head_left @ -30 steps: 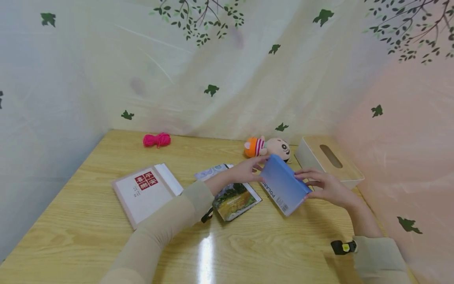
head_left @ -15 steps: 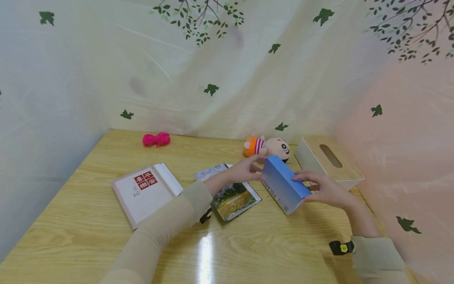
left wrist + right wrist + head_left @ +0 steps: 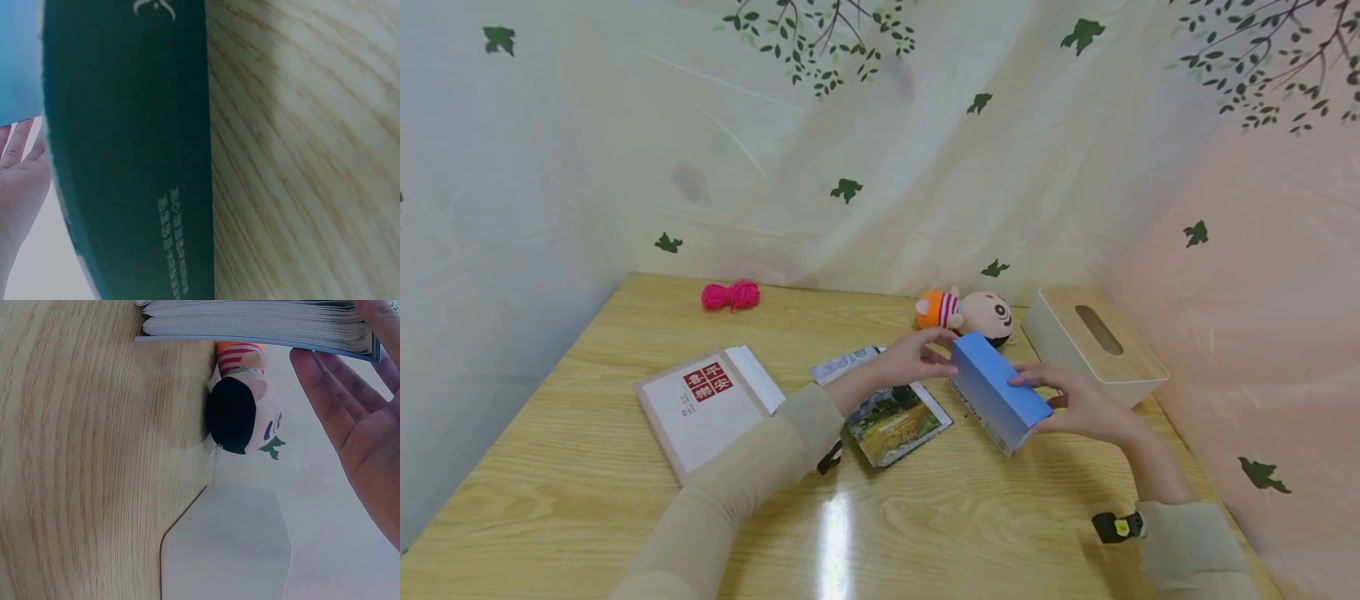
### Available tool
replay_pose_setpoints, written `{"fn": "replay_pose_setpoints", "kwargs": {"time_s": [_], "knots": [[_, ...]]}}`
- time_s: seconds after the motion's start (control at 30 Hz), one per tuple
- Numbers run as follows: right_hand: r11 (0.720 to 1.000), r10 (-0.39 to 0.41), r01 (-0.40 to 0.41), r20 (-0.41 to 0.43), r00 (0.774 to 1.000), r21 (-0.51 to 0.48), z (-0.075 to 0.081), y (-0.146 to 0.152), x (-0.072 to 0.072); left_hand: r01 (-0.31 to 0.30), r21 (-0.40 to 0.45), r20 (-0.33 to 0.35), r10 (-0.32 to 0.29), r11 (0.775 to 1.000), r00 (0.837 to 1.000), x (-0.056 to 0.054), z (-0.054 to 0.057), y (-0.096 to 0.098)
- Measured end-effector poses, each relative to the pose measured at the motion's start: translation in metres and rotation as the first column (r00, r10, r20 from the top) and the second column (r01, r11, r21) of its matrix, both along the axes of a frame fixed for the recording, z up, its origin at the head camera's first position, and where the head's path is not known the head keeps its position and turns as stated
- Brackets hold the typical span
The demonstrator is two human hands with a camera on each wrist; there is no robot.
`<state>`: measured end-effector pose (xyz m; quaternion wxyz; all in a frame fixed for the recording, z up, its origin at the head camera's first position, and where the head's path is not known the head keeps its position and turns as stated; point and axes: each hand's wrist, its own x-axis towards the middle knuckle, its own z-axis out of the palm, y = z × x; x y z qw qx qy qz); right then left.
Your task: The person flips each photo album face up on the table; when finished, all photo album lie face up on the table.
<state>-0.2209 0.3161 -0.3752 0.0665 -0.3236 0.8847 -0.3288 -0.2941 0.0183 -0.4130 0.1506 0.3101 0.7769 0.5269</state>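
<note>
A blue album (image 3: 1000,379), lettered "POLARO…" on its cover, is held on edge with its spine upward, right of the table's middle. My left hand (image 3: 913,358) holds its left end between thumb and fingers. Its other end is in the grip of my right hand (image 3: 1078,404), fingers on the spine and thumb lower down. In the right wrist view the album's thick page edges (image 3: 256,324) show above the right fingers. Whether its lower edge touches the table is unclear. Beneath my left forearm lies a booklet (image 3: 898,425) with a painted landscape, partly covered.
A white book (image 3: 703,408) with red characters lies left, partly under the left sleeve. Pink yarn (image 3: 731,295) and a doll (image 3: 985,314) lie at the back. A wood-topped tissue box (image 3: 1075,358) stands right. A dark green printed panel (image 3: 128,150) fills much of the left wrist view.
The blue album has turned so that its spine faces up and its broad cover shows less. It has shifted slightly left, and my right hand has moved along with it.
</note>
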Motion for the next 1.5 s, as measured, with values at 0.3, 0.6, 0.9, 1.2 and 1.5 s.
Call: {"fn": "replay_pose_setpoints", "kwargs": {"time_s": [0.3,0.6,0.9,1.2,1.5], "knots": [[0.999,0.042,-0.042,0.054,0.998,-0.013,-0.001,-0.007,0.000,-0.030,-0.036,-0.062,0.028,0.999,0.998,-0.003,0.000,-0.002],[0.993,0.113,-0.111,0.058,0.992,-0.029,-0.006,-0.011,-0.001,0.009,-0.003,-0.087,-0.010,1.000,0.996,-0.004,-0.004,-0.008],[0.996,0.092,-0.091,0.105,0.990,-0.014,-0.009,-0.014,0.001,0.035,-0.014,-0.117,-0.036,0.999,0.992,-0.005,-0.006,-0.010],[0.993,0.117,-0.115,0.104,0.988,-0.027,-0.019,-0.014,0.002,0.037,-0.069,-0.092,-0.043,0.997,0.995,-0.002,-0.012,-0.008],[0.995,0.087,-0.090,0.052,0.995,0.043,-0.026,-0.013,0.001,0.061,-0.054,-0.108,-0.067,0.997,0.992,-0.004,-0.017,-0.005]]}}
